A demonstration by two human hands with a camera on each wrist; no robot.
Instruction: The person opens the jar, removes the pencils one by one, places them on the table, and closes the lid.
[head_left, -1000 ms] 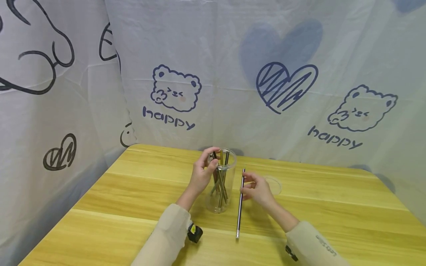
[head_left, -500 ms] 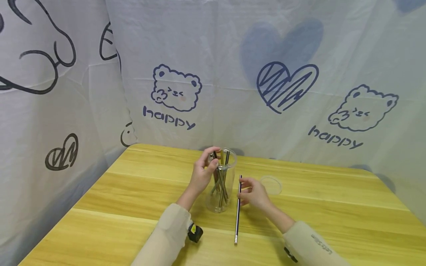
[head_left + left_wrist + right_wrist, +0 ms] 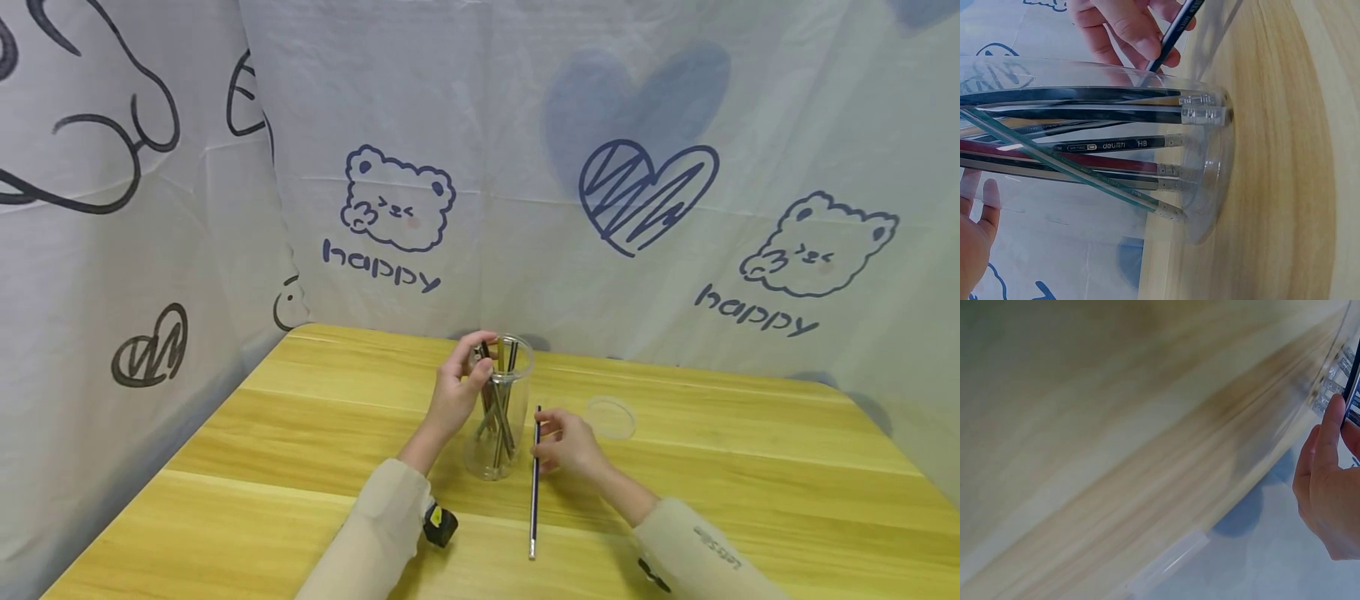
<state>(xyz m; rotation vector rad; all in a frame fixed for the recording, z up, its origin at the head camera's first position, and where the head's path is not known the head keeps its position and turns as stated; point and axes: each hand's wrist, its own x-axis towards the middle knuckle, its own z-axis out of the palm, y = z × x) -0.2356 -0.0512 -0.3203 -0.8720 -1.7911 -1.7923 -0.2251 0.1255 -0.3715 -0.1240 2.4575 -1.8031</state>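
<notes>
Near the table [image 3: 750, 467] back edge, the left hand [image 3: 457, 379] grips a cup [image 3: 517, 404]; the right hand [image 3: 568, 446] pinches one pencil [image 3: 535, 490]. Moving it seems the step; next needs a steady cup.

Right hand [image 3: 1329, 481], yours: one, at the right edge, pinching a dark pencil [image 3: 1354, 378]. Clear container [image 3: 1349, 328], partly in view: one, behind your fingers, silver-ended pencils [image 3: 1333, 386] inside. Wood-grain tabletop [image 3: 1116, 425]. Clear lid [image 3: 1169, 562]. Pale cloth [image 3: 1285, 556].
</notes>
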